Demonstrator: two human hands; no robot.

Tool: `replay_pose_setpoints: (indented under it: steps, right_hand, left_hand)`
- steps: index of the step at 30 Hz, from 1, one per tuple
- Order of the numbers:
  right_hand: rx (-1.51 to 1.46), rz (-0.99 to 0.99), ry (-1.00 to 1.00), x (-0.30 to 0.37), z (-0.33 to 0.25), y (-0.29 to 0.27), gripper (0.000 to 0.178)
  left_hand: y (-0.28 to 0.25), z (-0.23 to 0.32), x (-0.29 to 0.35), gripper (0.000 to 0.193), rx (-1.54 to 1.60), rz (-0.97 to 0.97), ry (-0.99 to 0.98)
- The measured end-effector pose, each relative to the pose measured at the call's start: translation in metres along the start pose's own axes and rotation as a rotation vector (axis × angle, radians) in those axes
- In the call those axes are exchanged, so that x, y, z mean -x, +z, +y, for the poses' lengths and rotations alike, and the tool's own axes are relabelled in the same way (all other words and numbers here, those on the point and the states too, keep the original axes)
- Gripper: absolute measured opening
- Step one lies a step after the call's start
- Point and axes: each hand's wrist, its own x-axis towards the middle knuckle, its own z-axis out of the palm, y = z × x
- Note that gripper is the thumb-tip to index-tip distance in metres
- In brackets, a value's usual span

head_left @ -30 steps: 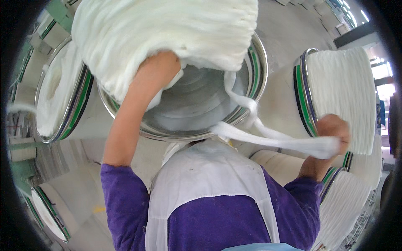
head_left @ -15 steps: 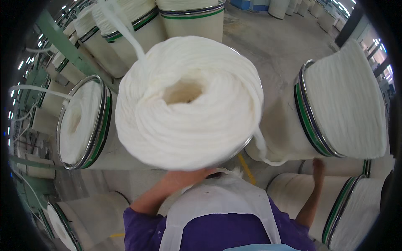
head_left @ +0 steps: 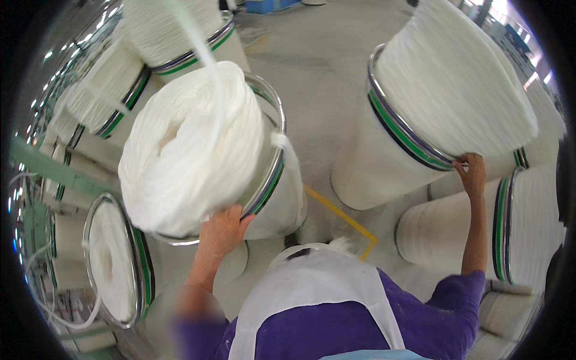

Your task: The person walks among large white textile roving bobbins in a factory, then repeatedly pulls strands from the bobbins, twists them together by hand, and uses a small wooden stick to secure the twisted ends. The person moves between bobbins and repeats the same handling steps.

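Observation:
My left hand (head_left: 222,233) is closed over the near rim of a tall cream sliver can (head_left: 282,207), its fingertips against the white sliver coil (head_left: 198,144) heaped inside. The thumb points toward the green band below the rim. A loose sliver end (head_left: 289,150) hangs over that can's right side, and another strand (head_left: 201,45) rises from the coil. On the right, my right hand (head_left: 472,173) grips the near metal rim of a second sliver can (head_left: 384,150), whose white sliver (head_left: 453,84) stands high above the rim. Its thumb lies outside the rim; some fingertips are hidden.
At the left stands a can with a low coil (head_left: 111,264), beside a green machine beam (head_left: 60,162). Other full cans (head_left: 186,36) crowd the far left, and one (head_left: 450,231) is at the lower right. A yellow line (head_left: 342,213) marks the grey floor.
The middle can now appears farther left and the right can nearer the centre. My right hand has risen onto the right can's rim. My left hand has come up over the middle can's rim.

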Motion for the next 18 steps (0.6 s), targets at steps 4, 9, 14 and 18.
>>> replay_pose_setpoints:
  steps: [4, 9, 14, 18]
  right_hand:
    - [0.116, -0.184, 0.052, -0.006, 0.005, 0.007, 0.03]
    - [0.201, -0.096, 0.043, 0.005, -0.012, 0.007, 0.032]
    - [0.284, -0.143, 0.155, -0.005, -0.043, 0.006, 0.036]
    - [0.247, 0.038, 0.08, -0.02, -0.102, 0.02, 0.043]
  left_hand:
    - [0.007, -0.012, -0.001, 0.036, 0.071, -0.043, 0.008]
    - [-0.005, -0.03, 0.001, 0.036, 0.026, 0.022, 0.135]
    - [-0.003, -0.038, 0.001, 0.034, -0.014, 0.013, 0.118]
    - [0.018, -0.08, -0.027, 0.034, -0.021, 0.092, 0.162]
